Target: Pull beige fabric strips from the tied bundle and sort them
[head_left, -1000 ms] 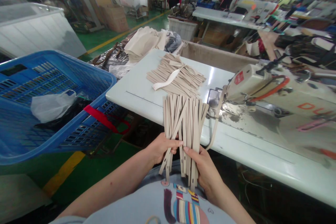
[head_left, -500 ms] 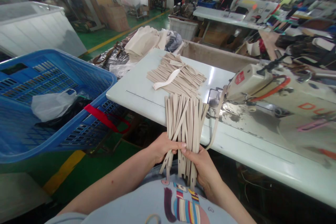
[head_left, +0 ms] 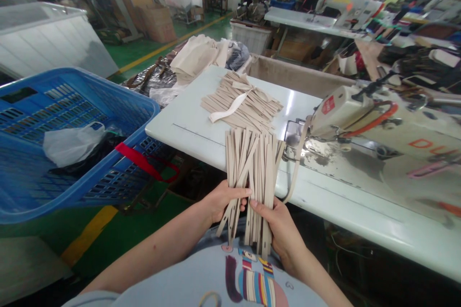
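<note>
Many thin beige strips (head_left: 265, 168) stand in a loose bundle at the table's front edge, split between my hands. My left hand (head_left: 227, 200) is closed round the left part, its thumb across the front. Round the right part my right hand (head_left: 275, 220) is closed, thumb also in front. The strips' lower ends, some with small slots, hang before my shirt. Just beyond, a flat pile of similar strips (head_left: 248, 105) lies on the white table (head_left: 187, 124), with a paler band (head_left: 230, 109) across it. My fingers behind the strips are partly hidden.
A sewing machine (head_left: 363, 115) stands on the table at right, a long strip hanging near its needle area. At left is a blue basket (head_left: 72, 196) with plastic bags. Beige fabric (head_left: 198, 57) lies beyond the table's far left edge. People and other machines are in the background.
My hands have moved slightly apart, and the gap between the left and right parts of the bundle is a little wider at the bottom.
</note>
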Demonstrator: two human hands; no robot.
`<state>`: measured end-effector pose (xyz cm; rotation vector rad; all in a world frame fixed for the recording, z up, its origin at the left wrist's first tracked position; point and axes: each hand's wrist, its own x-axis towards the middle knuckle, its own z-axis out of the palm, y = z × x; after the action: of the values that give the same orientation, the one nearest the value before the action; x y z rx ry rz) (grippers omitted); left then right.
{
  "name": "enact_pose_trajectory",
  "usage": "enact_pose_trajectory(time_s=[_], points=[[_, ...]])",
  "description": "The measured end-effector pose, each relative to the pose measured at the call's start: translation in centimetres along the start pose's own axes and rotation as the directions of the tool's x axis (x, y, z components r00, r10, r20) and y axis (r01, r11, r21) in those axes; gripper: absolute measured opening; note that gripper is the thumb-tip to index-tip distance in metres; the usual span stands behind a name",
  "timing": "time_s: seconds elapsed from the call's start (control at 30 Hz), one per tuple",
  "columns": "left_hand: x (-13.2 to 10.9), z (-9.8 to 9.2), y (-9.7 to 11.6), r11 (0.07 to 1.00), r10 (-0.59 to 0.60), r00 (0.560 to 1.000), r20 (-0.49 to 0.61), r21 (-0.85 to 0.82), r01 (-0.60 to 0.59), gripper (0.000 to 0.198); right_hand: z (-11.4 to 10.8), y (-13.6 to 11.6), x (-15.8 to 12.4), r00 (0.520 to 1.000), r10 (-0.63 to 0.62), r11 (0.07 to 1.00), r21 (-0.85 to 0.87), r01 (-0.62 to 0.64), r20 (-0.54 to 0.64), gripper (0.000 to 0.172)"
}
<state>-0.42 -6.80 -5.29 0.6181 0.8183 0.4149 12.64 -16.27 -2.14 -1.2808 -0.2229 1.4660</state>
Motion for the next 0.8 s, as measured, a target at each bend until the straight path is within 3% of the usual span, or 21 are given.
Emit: enact_pose_trajectory(time_s=[0.2,0.4,0.8], points=[[0.10,0.19,-0.13,1.000,0.020,0.999,-0.037,0.025,-0.019,0.035,-0.04,0.09,-0.02,1.000,0.014,1.000,-0.007,-0.014,-0.001,0.048],[0.01,-0.06,-0.08,0.996,0.021,0.999,0.049,-0.088,-0.017,0.032,-0.57,-0.09,0.21,0.997,0.026,1.000,0.012,-0.025,-0.078,0.035],[-0.15,-0.02,-0.08,1.000,0.018,0.999,0.039,-0.005,-0.018,0.039,-0.02,-0.22,-0.10,1.000,0.000,1.000,0.002,0.000,0.010,0.048]])
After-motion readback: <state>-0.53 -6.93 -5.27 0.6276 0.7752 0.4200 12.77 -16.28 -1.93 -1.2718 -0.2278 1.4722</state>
